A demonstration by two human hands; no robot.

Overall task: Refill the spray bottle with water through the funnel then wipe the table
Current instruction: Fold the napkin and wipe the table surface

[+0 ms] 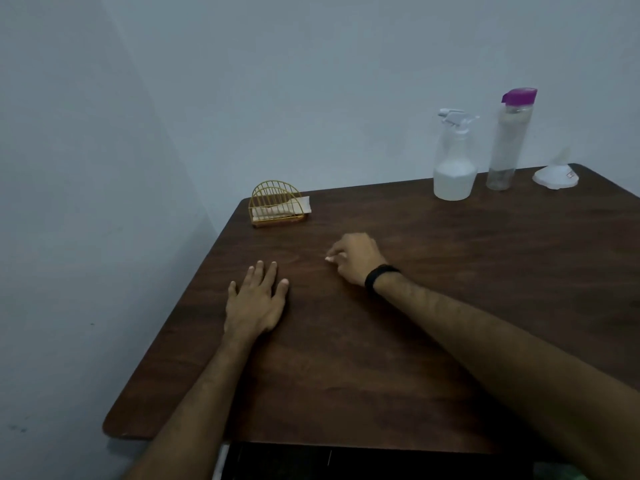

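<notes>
Table (450,306) holds your left hand (256,303) flat, fingers straight; your right hand (353,258) rests curled, pinching something small and white. Far right — spray bottle (453,161), purple-capped bottle (507,140), white funnel (556,174); far left, napkin holder (275,202).

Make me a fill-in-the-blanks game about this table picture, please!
1. The tall clear water bottle has a cap coloured ____.
2. The clear spray bottle with the white trigger stands to the ____ of that tall bottle.
3. The golden wire napkin holder sits near the table's far ____ corner.
4. The left hand lies ____ on the dark brown wooden table, while the right hand is curled.

Missing words: purple; left; left; flat
</notes>
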